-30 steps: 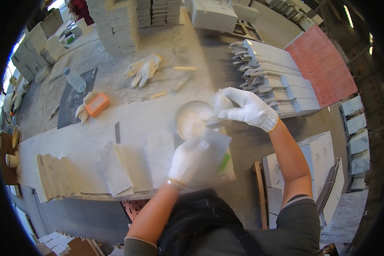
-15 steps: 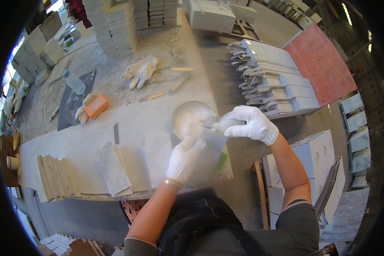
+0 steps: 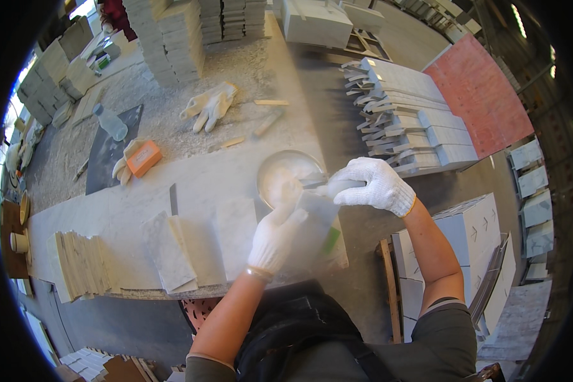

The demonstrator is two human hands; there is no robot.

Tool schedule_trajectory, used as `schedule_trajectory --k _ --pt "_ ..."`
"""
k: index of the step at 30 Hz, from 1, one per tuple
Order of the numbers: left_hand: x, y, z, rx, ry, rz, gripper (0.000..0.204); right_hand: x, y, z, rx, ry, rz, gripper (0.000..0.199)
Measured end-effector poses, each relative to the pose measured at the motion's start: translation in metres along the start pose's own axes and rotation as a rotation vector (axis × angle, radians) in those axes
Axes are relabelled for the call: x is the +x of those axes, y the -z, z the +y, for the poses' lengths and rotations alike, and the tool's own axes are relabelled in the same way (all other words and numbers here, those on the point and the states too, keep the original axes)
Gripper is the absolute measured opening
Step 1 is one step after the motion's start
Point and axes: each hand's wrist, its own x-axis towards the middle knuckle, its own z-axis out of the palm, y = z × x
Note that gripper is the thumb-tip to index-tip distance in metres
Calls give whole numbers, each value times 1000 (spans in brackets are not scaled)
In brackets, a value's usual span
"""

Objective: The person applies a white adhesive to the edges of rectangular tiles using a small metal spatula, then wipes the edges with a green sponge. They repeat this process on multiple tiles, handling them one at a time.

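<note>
My left hand (image 3: 275, 237), in a white knit glove, is closed on the edge of a flat grey stone tile (image 3: 313, 230), held tilted above the table's near right part. My right hand (image 3: 377, 186), gloved the same way, curls its fingers round a pale rounded lump (image 3: 341, 187) at the tile's far edge. What kind of thing it is, I cannot make out. Just beyond the hands stands a round metal bowl (image 3: 261, 167) of white powdery stuff, partly hidden by my left fingers. A green patch (image 3: 331, 240) shows beside the tile.
Thin stone tiles (image 3: 170, 254) lie along the dusty table's (image 3: 121, 223) near edge, with a tile stack (image 3: 83, 264) at left. Farther back are loose gloves (image 3: 211, 107), an orange block (image 3: 144, 158) and a plastic bottle (image 3: 110, 123). Strapped slabs (image 3: 420, 121) stand to the right.
The pale lump in my right hand has shifted slightly along the tile's far edge, and the tile's tilt differs a little. My left hand has hardly moved.
</note>
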Motion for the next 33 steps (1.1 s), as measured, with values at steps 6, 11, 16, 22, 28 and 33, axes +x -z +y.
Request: schedule_trajectory --k 6,11,16,22,28,33 --pt "-3 -2 5 -11 56 12 50 3 -1 1 -18 17 3 27" --pt "-2 0 4 7 70 -5 51 4 0 -3 -3 -18 -4 28" --pt "1 -2 -5 -10 37 36 50 4 0 -3 -40 -20 3 27" --pt "2 -1 -9 -15 39 32 50 3 -2 1 39 14 24 32" --pt "0 0 -2 -65 85 -10 47 12 -1 8 259 -168 92 42" --pt "2 1 -2 23 79 -8 45 53 -7 11 472 -144 82 62"
